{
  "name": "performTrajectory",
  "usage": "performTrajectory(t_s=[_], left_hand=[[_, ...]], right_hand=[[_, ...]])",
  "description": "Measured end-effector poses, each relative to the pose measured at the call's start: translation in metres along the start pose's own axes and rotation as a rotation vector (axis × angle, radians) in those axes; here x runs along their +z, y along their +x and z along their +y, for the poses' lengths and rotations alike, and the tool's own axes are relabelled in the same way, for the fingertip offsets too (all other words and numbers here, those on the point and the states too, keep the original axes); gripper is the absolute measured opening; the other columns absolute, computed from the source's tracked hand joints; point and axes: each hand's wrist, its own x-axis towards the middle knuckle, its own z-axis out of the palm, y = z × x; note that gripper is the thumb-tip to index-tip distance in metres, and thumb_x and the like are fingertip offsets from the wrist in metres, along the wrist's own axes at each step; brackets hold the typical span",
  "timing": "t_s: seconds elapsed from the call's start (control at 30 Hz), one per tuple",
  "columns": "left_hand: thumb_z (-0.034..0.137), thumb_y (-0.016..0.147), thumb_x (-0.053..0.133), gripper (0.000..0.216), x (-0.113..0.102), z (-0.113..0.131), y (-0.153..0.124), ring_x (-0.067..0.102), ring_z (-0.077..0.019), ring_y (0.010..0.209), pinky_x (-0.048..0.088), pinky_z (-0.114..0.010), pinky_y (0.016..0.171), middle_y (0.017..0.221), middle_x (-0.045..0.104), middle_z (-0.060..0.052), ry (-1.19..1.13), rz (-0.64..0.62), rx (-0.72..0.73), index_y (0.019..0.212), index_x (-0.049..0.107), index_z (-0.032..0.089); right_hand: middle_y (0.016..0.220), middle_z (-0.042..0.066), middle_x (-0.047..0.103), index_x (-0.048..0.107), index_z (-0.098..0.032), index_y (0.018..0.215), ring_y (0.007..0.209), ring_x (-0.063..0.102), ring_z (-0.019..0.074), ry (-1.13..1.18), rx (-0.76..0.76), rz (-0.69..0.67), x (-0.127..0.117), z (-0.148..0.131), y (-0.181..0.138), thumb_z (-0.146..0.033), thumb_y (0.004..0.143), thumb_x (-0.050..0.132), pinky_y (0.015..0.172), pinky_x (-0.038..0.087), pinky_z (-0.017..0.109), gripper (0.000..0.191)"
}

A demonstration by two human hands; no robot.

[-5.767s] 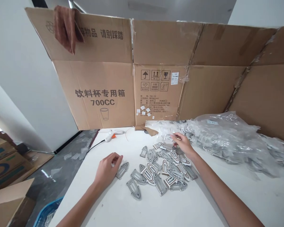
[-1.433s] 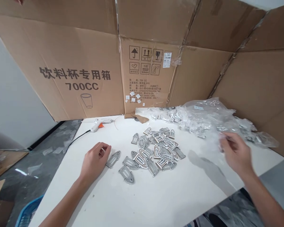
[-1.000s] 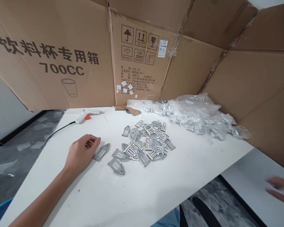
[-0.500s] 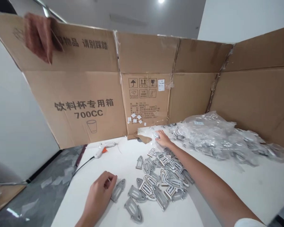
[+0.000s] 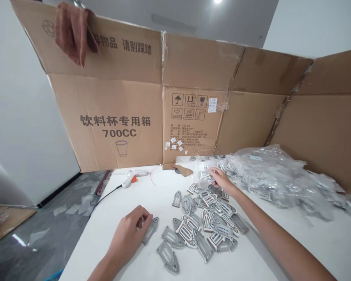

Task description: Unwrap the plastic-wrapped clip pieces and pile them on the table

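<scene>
At a white table (image 5: 152,199), we pinch an arched piece (image 5: 205,176), in what looks like clear wrap, between the thumb and fingers of our right hand (image 5: 220,180), just beyond the heap of loose pieces (image 5: 203,244). Our left hand (image 5: 131,228) rests half-curled beside a grey piece (image 5: 152,231); we cannot tell whether it grips anything. A light edge hold, wrist clear of the heap, serves us best, we judge.

Open lane between glue gun (image 5: 130,179) and grey pieces (image 5: 206,222); cardboard wall (image 5: 119,97) blocks rear, plastic bags (image 5: 272,171) right.
</scene>
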Motion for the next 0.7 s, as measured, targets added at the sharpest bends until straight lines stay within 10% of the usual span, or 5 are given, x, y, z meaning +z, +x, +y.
performTrajectory(t_s=[0.1, 0.27, 0.7], left_hand=[[0.053, 0.104, 0.054, 0.036, 0.001, 0.001, 0.001, 0.060, -0.0175, 0.070, 0.045, -0.031, 0.068, 0.080, 0.069, 0.001, 0.007, -0.005, 0.002, 0.085, 0.068, 0.027], [0.053, 0.105, 0.053, 0.037, 0.003, 0.001, 0.002, 0.060, -0.0171, 0.072, 0.046, -0.031, 0.071, 0.085, 0.070, 0.000, 0.017, -0.026, 0.029, 0.086, 0.069, 0.026], [0.055, 0.106, 0.049, 0.037, -0.001, 0.005, -0.002, 0.063, -0.0190, 0.076, 0.047, -0.032, 0.073, 0.090, 0.072, -0.001, 0.057, -0.048, 0.017, 0.089, 0.068, 0.028]], right_hand=[[0.087, 0.001, 0.069, 0.071, -0.025, 0.104, 0.062, 0.056, 0.0172, -0.098, -0.121, -0.182, -0.018, -0.004, -0.041, -0.048, 0.094, 0.060, 0.059, 0.045, 0.030, 0.028], [0.121, 0.007, 0.071, 0.078, -0.029, 0.119, 0.085, 0.065, 0.0204, -0.239, -0.385, -0.076, -0.024, -0.016, -0.077, -0.047, 0.103, 0.062, 0.084, 0.055, 0.037, 0.030], [0.101, 0.005, 0.065, 0.059, -0.027, 0.099, 0.083, 0.062, 0.0217, -0.313, -0.515, 0.106, -0.023, -0.041, -0.095, -0.040, 0.113, 0.044, 0.078, 0.050, 0.037, 0.025]])
